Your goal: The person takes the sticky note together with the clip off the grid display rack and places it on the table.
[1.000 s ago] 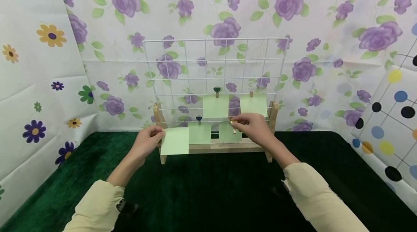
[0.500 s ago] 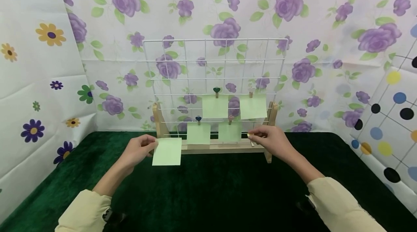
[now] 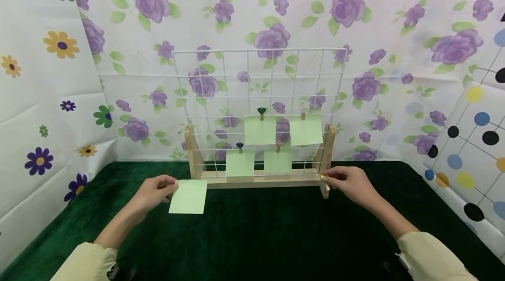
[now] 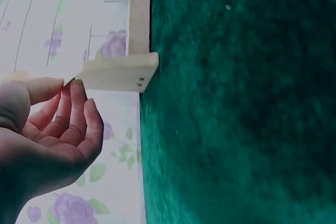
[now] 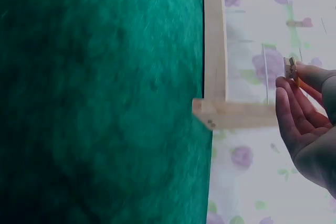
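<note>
My left hand (image 3: 154, 193) pinches a pale green paper note (image 3: 189, 197) by its upper left corner, left of the rack and in front of it. Between thumb and fingertips, my right hand (image 3: 353, 182) pinches a small wooden clothespin (image 5: 290, 68) with a bit of yellow on it, beside the rack's right foot. On the white wire grid rack hang an upper left note (image 3: 259, 134), an upper right note (image 3: 306, 133), a lower left note (image 3: 240, 166) and a lower right note (image 3: 278, 163). Each has a clothespin at its top edge, among them a green heart one (image 3: 261, 111).
The rack's wooden base (image 3: 260, 181) stands on a dark green cloth (image 3: 252, 232) near its back edge. Behind it hangs a purple-flowered sheet (image 3: 236, 5). A sheet with coloured dots (image 3: 485, 140) closes the right side, one with daisies (image 3: 23, 123) the left.
My left hand has moved left and down with the paper note. My right hand has left the lower right note, moving right and down with the clothespin. The hanging notes stay in place.
</note>
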Tool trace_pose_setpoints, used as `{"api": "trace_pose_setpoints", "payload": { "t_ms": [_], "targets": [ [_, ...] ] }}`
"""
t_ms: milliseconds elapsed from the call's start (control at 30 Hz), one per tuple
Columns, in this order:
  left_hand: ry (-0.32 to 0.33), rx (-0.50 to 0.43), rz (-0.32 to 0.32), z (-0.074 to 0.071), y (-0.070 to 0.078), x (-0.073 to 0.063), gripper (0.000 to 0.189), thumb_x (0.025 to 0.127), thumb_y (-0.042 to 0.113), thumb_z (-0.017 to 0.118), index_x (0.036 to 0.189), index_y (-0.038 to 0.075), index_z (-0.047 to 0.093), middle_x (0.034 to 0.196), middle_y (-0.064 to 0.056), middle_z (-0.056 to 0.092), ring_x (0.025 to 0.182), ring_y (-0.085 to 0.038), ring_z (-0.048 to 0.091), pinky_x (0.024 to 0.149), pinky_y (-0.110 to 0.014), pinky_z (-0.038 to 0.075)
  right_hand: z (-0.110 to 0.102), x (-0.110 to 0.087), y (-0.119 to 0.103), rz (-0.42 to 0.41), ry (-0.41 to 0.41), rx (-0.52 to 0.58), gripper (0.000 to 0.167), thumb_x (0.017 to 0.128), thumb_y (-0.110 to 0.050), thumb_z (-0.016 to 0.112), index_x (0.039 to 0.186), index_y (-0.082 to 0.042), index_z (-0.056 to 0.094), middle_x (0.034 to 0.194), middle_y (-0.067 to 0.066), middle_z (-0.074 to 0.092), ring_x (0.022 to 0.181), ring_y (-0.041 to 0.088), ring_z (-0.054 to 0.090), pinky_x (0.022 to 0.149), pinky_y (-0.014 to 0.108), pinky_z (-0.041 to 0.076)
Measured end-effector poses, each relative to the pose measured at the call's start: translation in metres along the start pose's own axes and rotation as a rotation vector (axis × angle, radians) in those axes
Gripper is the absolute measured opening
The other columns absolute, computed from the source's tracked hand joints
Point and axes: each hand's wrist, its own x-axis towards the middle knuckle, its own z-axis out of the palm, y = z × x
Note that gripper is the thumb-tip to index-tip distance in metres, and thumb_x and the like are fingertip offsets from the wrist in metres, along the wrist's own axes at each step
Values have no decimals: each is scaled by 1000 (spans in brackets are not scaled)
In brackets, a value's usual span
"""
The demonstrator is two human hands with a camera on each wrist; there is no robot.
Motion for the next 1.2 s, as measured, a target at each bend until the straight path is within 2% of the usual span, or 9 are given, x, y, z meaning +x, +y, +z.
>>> {"api": "trace_pose_setpoints", "payload": {
  "t_ms": [267,633,733,967,1200],
  "targets": [
    [-15,29,-14,-9,-15,-9,34,100,19,52,119,-10,54,110,-17,62,93,-25,60,78,-44,52,-7,-8,22,45,-15,-20,32,94,-29,65,111,-3,70,86,0,68,76,24,64,62,33,50],
    [-40,61,-85,-17,-25,-11,33,99,19,53,117,-8,56,104,-12,63,90,-23,59,75,-41,52,-7,-16,40,78,-36,-22,30,93,-27,66,110,-1,70,87,1,69,74,22,65,60,30,49],
    [-45,66,-88,-20,-28,-13,31,99,18,52,116,-8,56,101,-10,63,88,-22,59,74,-41,52,-6,-17,45,77,-52,-12,30,93,-25,66,109,0,70,87,1,69,73,22,64,57,29,48],
    [-61,91,-88,-26,-36,-11,31,99,17,52,116,-8,56,98,-10,62,87,-22,59,73,-39,51,-4,-20,54,131,-111,29,29,92,-24,67,108,0,70,93,4,69,75,17,63,63,32,53],
    [-66,93,-87,-26,-40,-8,29,98,15,53,115,-9,56,97,-11,62,86,-22,59,71,-38,51,-5,-24,63,153,-138,40,27,92,-22,67,107,-1,70,92,4,68,75,17,62,63,30,53]
  ]
}}
